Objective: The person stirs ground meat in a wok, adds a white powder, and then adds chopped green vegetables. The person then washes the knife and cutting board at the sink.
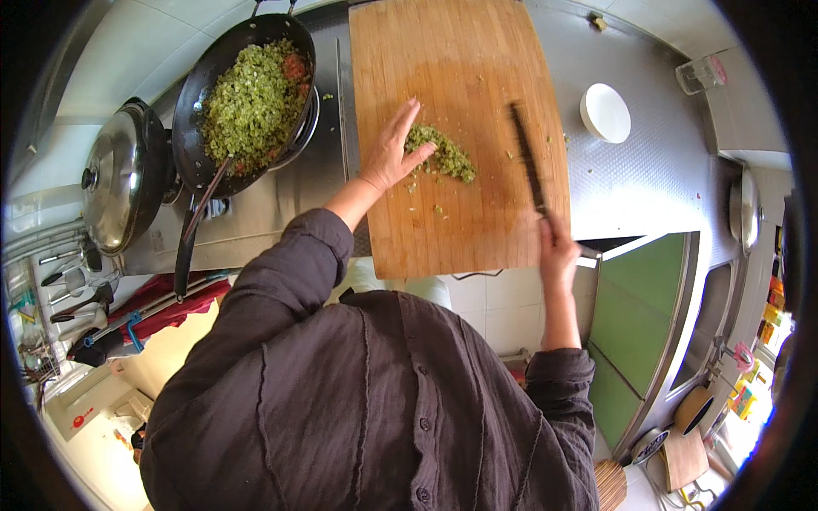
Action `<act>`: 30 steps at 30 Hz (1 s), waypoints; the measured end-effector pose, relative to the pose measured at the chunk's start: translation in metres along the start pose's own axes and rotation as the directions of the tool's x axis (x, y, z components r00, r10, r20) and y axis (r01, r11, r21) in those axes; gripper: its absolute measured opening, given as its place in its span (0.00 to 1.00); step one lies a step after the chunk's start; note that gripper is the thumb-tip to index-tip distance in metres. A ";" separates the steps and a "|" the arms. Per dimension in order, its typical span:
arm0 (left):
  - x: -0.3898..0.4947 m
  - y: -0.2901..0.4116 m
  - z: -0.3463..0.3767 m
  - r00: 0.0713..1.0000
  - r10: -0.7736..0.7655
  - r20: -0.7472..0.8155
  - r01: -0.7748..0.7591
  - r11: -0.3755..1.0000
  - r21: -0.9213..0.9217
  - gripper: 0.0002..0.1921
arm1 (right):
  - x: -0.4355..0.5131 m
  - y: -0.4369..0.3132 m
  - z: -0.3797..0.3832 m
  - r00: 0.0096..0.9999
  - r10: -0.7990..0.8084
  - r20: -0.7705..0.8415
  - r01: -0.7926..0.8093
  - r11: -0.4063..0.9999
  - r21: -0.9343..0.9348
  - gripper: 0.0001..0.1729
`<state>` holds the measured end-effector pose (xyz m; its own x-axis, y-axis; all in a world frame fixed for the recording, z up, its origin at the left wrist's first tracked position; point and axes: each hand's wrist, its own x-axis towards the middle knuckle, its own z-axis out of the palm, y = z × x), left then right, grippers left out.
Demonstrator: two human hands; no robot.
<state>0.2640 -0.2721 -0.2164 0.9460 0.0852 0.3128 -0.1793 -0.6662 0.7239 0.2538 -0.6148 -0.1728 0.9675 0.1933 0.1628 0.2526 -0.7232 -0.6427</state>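
On a large wooden cutting board (460, 223) lies a small heap of finely chopped green vegetable (447, 156). My left hand (394, 150) is beside and partly over the heap's left end, fingers spread, holding nothing. In my right hand (558, 252), near the board's right edge, is the handle of a kitchen knife (529, 156); its dark blade, slightly blurred, points away from me over the right part of the board. A black wok (185, 137) to the left holds a large mound of chopped green vegetable (252, 96) with some reddish food and a utensil leaning in it.
The wok rests at a gas burner (310, 128). Farther left is a second pan with a metal lid (118, 179). On the metal counter (652, 172) at right stand a white bowl (605, 113) and a glass jar (701, 75). Green cabinet doors (639, 319) are below right.
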 end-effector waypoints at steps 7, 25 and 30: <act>-0.027 0.032 -0.019 0.896 0.084 0.436 -0.231 0.927 0.294 0.65 | -0.014 0.019 -0.015 0.727 0.627 0.280 -0.657 0.519 0.547 0.17; 0.008 0.029 0.026 0.970 -0.102 -0.222 0.116 0.992 0.052 0.29 | -0.047 -0.111 0.124 0.856 0.422 0.298 -0.516 0.726 0.455 0.15; 0.013 0.041 0.027 0.904 -0.274 -0.328 0.208 0.953 -0.222 0.25 | -0.037 -0.134 0.130 0.831 0.446 0.332 -0.556 0.673 0.489 0.17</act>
<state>0.2765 -0.3182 -0.1995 0.8156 0.5027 0.2864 -0.0339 -0.4526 0.8910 0.1829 -0.4393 -0.1898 0.9149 0.0585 -0.3995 -0.3708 -0.2697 -0.8887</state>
